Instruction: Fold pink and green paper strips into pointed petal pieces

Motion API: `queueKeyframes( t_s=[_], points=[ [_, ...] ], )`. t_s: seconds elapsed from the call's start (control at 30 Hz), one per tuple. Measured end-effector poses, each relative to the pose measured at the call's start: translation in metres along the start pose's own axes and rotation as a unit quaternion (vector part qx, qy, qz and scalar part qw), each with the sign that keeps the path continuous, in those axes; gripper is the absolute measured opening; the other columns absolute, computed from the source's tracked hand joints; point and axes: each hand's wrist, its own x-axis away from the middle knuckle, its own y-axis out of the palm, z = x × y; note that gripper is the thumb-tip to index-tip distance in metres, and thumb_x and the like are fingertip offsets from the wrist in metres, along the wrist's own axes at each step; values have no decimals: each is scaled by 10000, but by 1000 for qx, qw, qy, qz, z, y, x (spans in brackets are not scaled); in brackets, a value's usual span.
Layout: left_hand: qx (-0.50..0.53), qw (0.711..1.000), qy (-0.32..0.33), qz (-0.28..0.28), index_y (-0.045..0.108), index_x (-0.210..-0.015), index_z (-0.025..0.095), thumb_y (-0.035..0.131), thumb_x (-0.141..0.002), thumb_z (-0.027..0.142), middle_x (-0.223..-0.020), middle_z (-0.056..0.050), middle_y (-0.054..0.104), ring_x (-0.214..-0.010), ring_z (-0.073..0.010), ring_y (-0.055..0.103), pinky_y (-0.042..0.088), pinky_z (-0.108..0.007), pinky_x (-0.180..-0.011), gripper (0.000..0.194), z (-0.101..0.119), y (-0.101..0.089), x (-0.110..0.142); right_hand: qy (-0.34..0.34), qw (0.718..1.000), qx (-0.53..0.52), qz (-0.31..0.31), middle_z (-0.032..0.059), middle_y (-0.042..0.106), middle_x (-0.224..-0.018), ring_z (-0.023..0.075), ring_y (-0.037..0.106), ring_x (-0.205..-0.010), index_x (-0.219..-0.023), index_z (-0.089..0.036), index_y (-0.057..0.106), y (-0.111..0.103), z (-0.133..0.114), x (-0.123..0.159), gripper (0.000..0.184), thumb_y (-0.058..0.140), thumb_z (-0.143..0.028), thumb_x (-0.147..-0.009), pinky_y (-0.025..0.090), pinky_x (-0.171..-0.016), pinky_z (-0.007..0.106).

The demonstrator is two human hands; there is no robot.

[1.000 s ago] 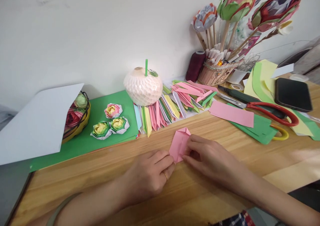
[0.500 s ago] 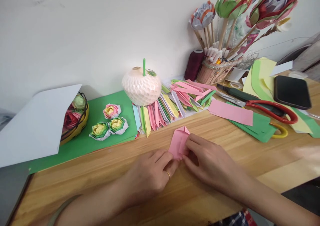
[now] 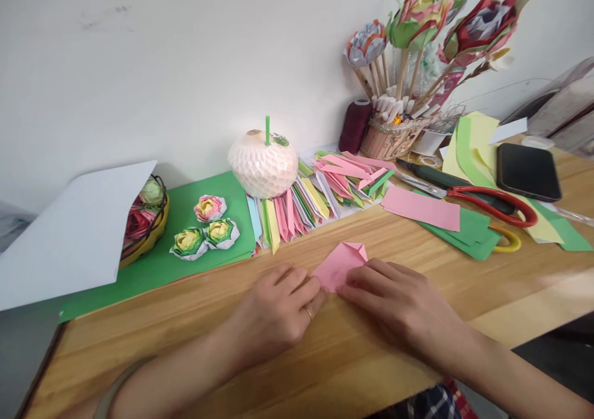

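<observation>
A pink paper piece (image 3: 338, 267) with folded corners lies on the wooden table between my hands. My left hand (image 3: 285, 304) pinches its lower left edge, fingers curled; a ring shows on one finger. On the other side, my right hand (image 3: 394, 295) grips the lower right edge between thumb and fingers. The fingertips partly hide the paper's bottom edge. Beyond it, folded paper strips (image 3: 306, 202) in pink, yellow, green and white stand in a row, with more heaped loosely. Flat pink paper rectangles (image 3: 422, 208) lie to the right.
Three paper flowers (image 3: 221, 233) sit on green sheets (image 3: 180, 187). A white textured container (image 3: 263, 165) with a green straw stands behind. Red-handled scissors (image 3: 492, 199), green paper (image 3: 477, 239) and a phone (image 3: 528, 171) lie right. A basket (image 3: 394, 137) holds paper blooms on sticks.
The pink paper has turned, its top now leaning right, and shows a wider face. My right hand has shifted slightly lower. The whole view has moved a little.
</observation>
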Motion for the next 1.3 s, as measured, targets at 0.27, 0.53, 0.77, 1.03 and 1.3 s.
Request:
queueKeyframes(
  t_s=[0.27,0.53,0.77,1.03,1.3],
  points=[
    [-46,998,-50,9,608,-1020,85,408,-957,128,-934,-99,644,-868,-222,578,486,-370,-745,213,-2,4,6,-1,996,90,17,97,600,-841,230,543,-770,-1051,-106,597,11,-19,-4,323,296,-114,-931,485,-721,413],
    [29,990,-135,-23,581,-1018,98,284,-1007,196,-968,-85,640,-899,-211,580,491,-360,-748,313,-3,8,9,25,996,81,37,96,599,-836,209,537,-749,-1017,-104,603,20,-35,-20,282,363,-62,-873,484,-675,350],
    [90,989,-113,-1,606,-995,122,322,-1007,209,-943,-51,658,-870,-181,573,479,-324,-735,297,-12,2,8,105,988,-35,112,60,632,-801,169,568,-743,-834,-171,632,1,-22,-28,249,391,-123,-874,425,-635,271],
    [36,999,-26,32,645,-915,93,419,-966,116,-940,-60,662,-902,-197,556,467,-361,-797,232,-16,6,9,288,956,-25,-46,19,617,-710,134,548,-618,-705,-171,598,3,-8,-53,125,570,-206,-822,293,-521,228],
    [38,997,-33,57,653,-931,106,485,-935,97,-944,-55,681,-967,-197,578,477,-388,-892,169,-16,7,8,167,985,19,42,25,591,-698,147,539,-635,-715,-167,600,17,-8,-37,158,523,-113,-842,325,-542,245]
  ],
)
